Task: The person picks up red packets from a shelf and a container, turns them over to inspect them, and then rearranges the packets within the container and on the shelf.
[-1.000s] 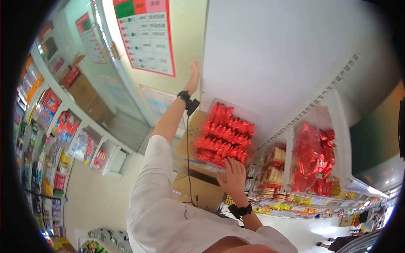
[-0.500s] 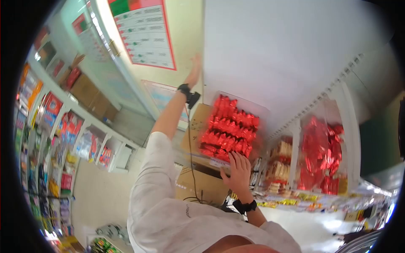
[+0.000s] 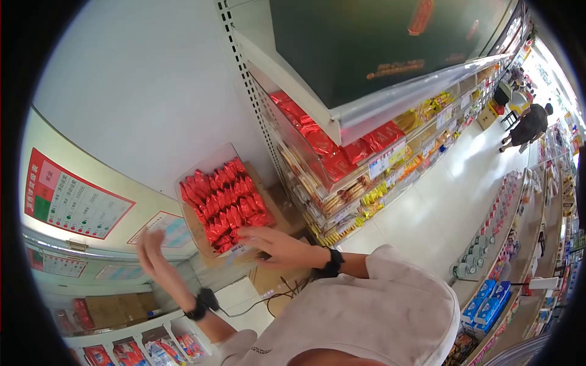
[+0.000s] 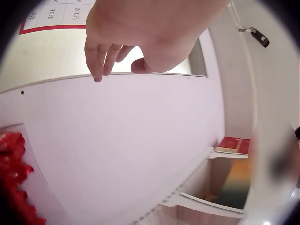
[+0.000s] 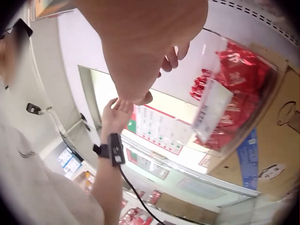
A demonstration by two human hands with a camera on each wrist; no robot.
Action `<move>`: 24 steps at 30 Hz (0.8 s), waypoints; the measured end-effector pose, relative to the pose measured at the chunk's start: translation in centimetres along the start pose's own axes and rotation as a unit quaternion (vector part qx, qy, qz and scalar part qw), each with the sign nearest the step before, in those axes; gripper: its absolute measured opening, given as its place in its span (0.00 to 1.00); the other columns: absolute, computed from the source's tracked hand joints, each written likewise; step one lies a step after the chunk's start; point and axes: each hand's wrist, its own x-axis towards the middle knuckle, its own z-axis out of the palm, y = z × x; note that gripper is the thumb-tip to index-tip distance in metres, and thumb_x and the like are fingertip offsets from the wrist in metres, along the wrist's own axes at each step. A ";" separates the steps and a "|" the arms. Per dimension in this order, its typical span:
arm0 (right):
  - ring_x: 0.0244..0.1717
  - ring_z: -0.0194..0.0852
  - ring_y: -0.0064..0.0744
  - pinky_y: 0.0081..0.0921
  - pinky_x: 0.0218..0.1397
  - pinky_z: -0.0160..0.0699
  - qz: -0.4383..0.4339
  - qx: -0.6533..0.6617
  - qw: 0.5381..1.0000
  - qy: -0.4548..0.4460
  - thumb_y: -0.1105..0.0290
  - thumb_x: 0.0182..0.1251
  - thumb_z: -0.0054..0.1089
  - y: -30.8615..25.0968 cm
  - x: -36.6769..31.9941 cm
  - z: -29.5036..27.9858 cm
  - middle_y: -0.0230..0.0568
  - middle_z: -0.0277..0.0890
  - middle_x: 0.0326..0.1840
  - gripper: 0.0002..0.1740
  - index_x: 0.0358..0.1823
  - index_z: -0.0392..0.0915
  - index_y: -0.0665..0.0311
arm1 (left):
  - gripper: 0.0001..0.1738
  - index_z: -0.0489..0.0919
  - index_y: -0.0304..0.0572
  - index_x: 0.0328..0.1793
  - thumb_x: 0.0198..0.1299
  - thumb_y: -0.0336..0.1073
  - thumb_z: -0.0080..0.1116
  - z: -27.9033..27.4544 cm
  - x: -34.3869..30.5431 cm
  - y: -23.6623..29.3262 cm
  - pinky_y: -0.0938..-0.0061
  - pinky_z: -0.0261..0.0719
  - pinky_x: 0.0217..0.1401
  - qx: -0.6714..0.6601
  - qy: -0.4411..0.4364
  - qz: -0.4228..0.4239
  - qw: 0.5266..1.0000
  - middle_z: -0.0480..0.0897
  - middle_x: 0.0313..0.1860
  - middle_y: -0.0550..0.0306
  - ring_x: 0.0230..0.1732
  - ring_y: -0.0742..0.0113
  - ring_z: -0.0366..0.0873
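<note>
Rows of red foil-wrapped packets (image 3: 226, 198) fill a clear plastic bin (image 3: 186, 201), which stands on a cardboard box (image 5: 276, 136). A white label (image 5: 213, 110) is on the bin's front. My right hand (image 3: 284, 249) is at the bin's near edge, its fingertips overlapping the nearest packets in the head view. In the right wrist view its fingers are loosely bent with nothing between them. Left of the bin, my left hand (image 3: 157, 262) is raised in the air, fingers loosely extended and holding nothing. The left wrist view shows that hand (image 4: 136, 37) in front of the pale wall.
To the right, shelves hold more red packets (image 3: 372, 143) beneath a large dark green box (image 3: 378, 49). A printed chart (image 3: 73, 195) hangs on the left panel. A cable (image 3: 244, 311) runs from my left wrist. Further off, a person (image 3: 530, 129) is in the aisle.
The head view has swung right, bringing the aisle into sight. My left hand has come down from high on the wall beside the chart. My right hand stays at the bin's near edge.
</note>
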 end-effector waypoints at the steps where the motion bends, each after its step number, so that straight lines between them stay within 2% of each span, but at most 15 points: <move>1: 0.72 0.70 0.53 0.46 0.76 0.70 -0.008 0.042 0.999 -0.032 0.74 0.66 0.65 -2.1 -0.2 -1.3 0.52 0.69 0.74 0.32 0.73 0.70 0.66 | 0.17 0.81 0.29 0.58 0.78 0.37 0.50 -1.4 -2.1 -0.2 0.67 0.78 0.63 0.046 -0.046 0.033 0.997 0.86 0.48 0.50 0.52 0.64 0.83; 2: 0.70 0.73 0.53 0.47 0.74 0.71 -0.016 0.084 0.994 -0.064 0.75 0.66 0.64 -4.1 -0.4 -3.0 0.52 0.71 0.73 0.31 0.72 0.72 0.66 | 0.16 0.82 0.29 0.53 0.78 0.36 0.49 -2.6 -4.1 -0.5 0.70 0.78 0.59 0.090 -0.091 0.066 0.990 0.87 0.45 0.51 0.49 0.66 0.83; 5: 0.62 0.80 0.50 0.41 0.68 0.78 -0.082 0.049 0.995 -0.009 0.77 0.65 0.64 -9.3 -0.3 -10.6 0.50 0.76 0.68 0.18 0.57 0.82 0.63 | 0.15 0.83 0.30 0.48 0.79 0.36 0.51 -2.5 -9.8 0.7 0.72 0.78 0.55 0.053 -0.136 0.002 0.989 0.87 0.42 0.51 0.45 0.68 0.82; 7: 0.61 0.81 0.49 0.39 0.65 0.79 -0.040 -0.079 0.992 0.094 0.80 0.63 0.61 -12.0 0.5 -16.3 0.49 0.80 0.62 0.13 0.48 0.84 0.63 | 0.14 0.83 0.30 0.48 0.78 0.36 0.52 -2.0 -12.4 1.0 0.72 0.78 0.55 0.035 -0.140 -0.040 0.989 0.87 0.41 0.51 0.44 0.68 0.82; 8: 0.61 0.81 0.49 0.37 0.62 0.80 -0.032 -0.141 0.973 0.178 0.80 0.63 0.59 -11.8 0.6 -18.5 0.48 0.83 0.57 0.12 0.47 0.83 0.64 | 0.14 0.83 0.30 0.48 0.78 0.36 0.52 -2.0 -13.4 0.8 0.72 0.78 0.55 0.024 -0.142 -0.061 0.988 0.87 0.40 0.52 0.44 0.68 0.82; 10: 0.56 0.83 0.49 0.35 0.56 0.81 0.012 -0.280 0.924 0.260 0.79 0.69 0.57 -11.2 1.1 -22.9 0.48 0.84 0.54 0.10 0.48 0.82 0.66 | 0.13 0.83 0.30 0.50 0.78 0.36 0.55 -1.8 -14.6 0.2 0.72 0.78 0.55 0.009 -0.132 -0.063 0.989 0.88 0.41 0.52 0.45 0.68 0.83; 12: 0.49 0.84 0.47 0.33 0.52 0.82 0.098 -0.232 0.921 0.297 0.77 0.73 0.56 -9.9 1.8 -26.0 0.49 0.85 0.50 0.09 0.50 0.81 0.69 | 0.13 0.83 0.30 0.50 0.77 0.35 0.55 -0.8 -15.6 0.7 0.71 0.78 0.55 -0.001 -0.115 -0.065 0.991 0.88 0.41 0.52 0.46 0.68 0.83; 14: 0.47 0.85 0.46 0.35 0.51 0.83 0.161 -0.261 0.925 0.223 0.69 0.74 0.59 -7.3 2.2 -29.1 0.52 0.85 0.47 0.12 0.52 0.81 0.68 | 0.13 0.83 0.30 0.50 0.78 0.35 0.53 0.0 -15.9 3.1 0.71 0.79 0.56 0.006 -0.143 -0.056 0.988 0.87 0.42 0.54 0.46 0.68 0.83; 17: 0.49 0.86 0.46 0.38 0.53 0.83 0.305 -0.322 0.896 0.001 0.57 0.69 0.67 -3.4 2.1 -33.1 0.51 0.86 0.48 0.22 0.54 0.82 0.68 | 0.12 0.83 0.30 0.50 0.78 0.34 0.53 0.2 -16.3 4.3 0.71 0.79 0.57 -0.027 -0.180 -0.052 0.982 0.87 0.43 0.54 0.47 0.69 0.83; 20: 0.54 0.85 0.51 0.40 0.56 0.82 0.404 -0.333 0.848 -0.077 0.50 0.61 0.72 -2.1 3.5 -34.3 0.52 0.87 0.52 0.30 0.56 0.81 0.67 | 0.12 0.83 0.30 0.51 0.78 0.33 0.53 -0.6 -16.8 4.3 0.71 0.79 0.57 -0.026 -0.199 -0.026 0.979 0.87 0.43 0.54 0.48 0.69 0.83; 23: 0.51 0.85 0.52 0.42 0.53 0.81 0.317 -0.387 0.862 -0.082 0.47 0.57 0.76 -1.6 2.9 -34.1 0.50 0.87 0.49 0.29 0.48 0.83 0.65 | 0.11 0.83 0.30 0.52 0.78 0.32 0.54 -1.7 -18.1 3.6 0.72 0.79 0.57 -0.024 -0.188 -0.012 0.982 0.88 0.43 0.54 0.48 0.69 0.84; 24: 0.50 0.85 0.52 0.42 0.53 0.81 0.323 -0.410 0.847 -0.098 0.48 0.56 0.77 -1.0 2.9 -34.5 0.50 0.87 0.48 0.29 0.47 0.83 0.65 | 0.11 0.83 0.30 0.52 0.78 0.32 0.54 -2.1 -18.8 3.4 0.72 0.79 0.57 -0.018 -0.183 -0.020 0.983 0.88 0.43 0.53 0.49 0.69 0.84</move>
